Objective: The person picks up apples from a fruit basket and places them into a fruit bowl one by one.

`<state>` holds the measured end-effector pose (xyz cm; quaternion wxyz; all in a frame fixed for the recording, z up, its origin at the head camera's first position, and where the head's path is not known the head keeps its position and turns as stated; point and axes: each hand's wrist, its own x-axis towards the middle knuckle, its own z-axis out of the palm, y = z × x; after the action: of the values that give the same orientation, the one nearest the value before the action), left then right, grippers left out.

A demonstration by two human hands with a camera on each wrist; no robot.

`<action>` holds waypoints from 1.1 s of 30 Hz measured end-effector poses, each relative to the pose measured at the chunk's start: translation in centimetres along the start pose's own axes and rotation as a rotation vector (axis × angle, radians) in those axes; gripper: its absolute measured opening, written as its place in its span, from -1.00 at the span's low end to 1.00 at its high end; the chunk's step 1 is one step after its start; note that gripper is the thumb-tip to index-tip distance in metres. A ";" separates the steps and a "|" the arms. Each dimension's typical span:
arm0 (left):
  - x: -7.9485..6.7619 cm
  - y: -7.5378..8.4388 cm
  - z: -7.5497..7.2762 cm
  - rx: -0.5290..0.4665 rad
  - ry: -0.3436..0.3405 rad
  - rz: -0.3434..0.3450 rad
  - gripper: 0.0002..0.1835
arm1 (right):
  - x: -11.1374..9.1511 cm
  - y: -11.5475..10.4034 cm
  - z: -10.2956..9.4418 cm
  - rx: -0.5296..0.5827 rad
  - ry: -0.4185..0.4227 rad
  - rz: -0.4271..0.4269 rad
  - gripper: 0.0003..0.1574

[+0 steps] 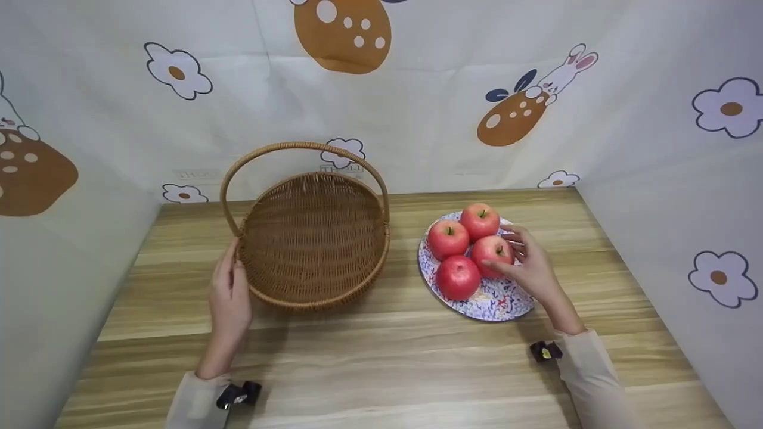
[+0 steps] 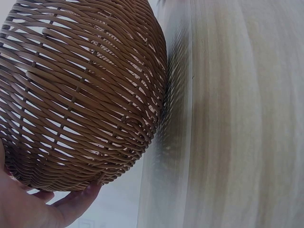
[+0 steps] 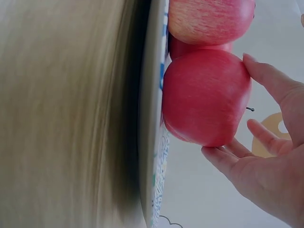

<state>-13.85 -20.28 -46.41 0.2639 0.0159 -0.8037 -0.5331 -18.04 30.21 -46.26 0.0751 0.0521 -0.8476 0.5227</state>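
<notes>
My left hand (image 1: 231,298) lies along the left side of a brown wicker basket (image 1: 316,298). Its fingers touch the weave near the foot of the arched handle, and the left wrist view shows the fingertips against the basket's outer wall (image 2: 80,95). At the right, my right hand (image 1: 530,265) has its thumb and fingers around a red apple (image 1: 493,253), which still sits on a patterned plate (image 1: 495,307). The right wrist view shows thumb and fingers on opposite sides of this apple (image 3: 206,97). Other red apples (image 1: 458,278) crowd beside it on the plate.
A wood-grain tabletop (image 1: 381,363) carries both basket and plate, with a strip of wood between them. Behind and at both sides stands a pale cloth (image 1: 429,107) printed with flowers and rabbits. The basket's handle (image 1: 304,145) arches above its mouth.
</notes>
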 end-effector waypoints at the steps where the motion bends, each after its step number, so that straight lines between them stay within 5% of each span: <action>1: 0.0 0.0 0.0 -0.003 0.000 0.001 -0.48 | 0.0 0.0 0.0 -0.001 0.002 -0.002 -0.08; 17: 0.2 -0.1 0.1 -0.009 0.005 0.005 -0.49 | -0.3 -0.9 0.3 -0.141 0.057 -0.022 -0.17; 33: 0.2 -0.2 0.0 -0.003 0.011 0.021 -0.49 | -0.5 -1.1 0.0 -0.251 0.017 -0.025 -0.08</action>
<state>-14.06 -20.41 -46.54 0.2739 0.0100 -0.8015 -0.5315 -17.41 29.74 -45.36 0.0947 0.0484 -0.9049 0.4121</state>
